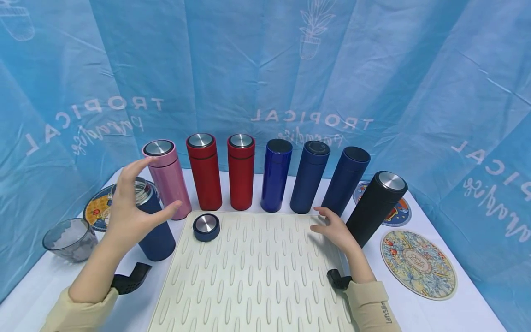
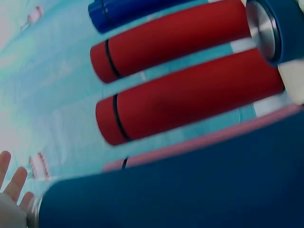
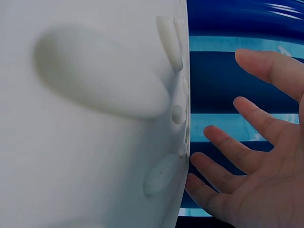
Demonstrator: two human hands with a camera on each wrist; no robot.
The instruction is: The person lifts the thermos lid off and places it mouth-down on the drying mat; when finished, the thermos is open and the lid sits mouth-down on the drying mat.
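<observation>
My left hand [image 1: 128,212] is at the uncapped navy thermos bottle [image 1: 159,242], thumb and fingers spread apart and overlapping its metal neck in the head view. In the left wrist view the fingertips of that hand [image 2: 16,185] show beside the neck end of the navy bottle [image 2: 180,194]. A navy screw lid [image 1: 206,227] with a silver top sits on the back left corner of the cream ribbed mat [image 1: 249,281]. My right hand [image 1: 333,228] holds nothing over the mat's back right edge; the right wrist view shows its fingers [image 3: 256,118] spread.
Behind the mat stand a pink bottle [image 1: 170,184], two red bottles [image 1: 207,182], a shiny blue one [image 1: 275,177], two navy ones [image 1: 309,180] and a black one [image 1: 373,212]. A grey glass bowl [image 1: 85,246] stands far left. Round patterned mats [image 1: 419,265] lie at both sides.
</observation>
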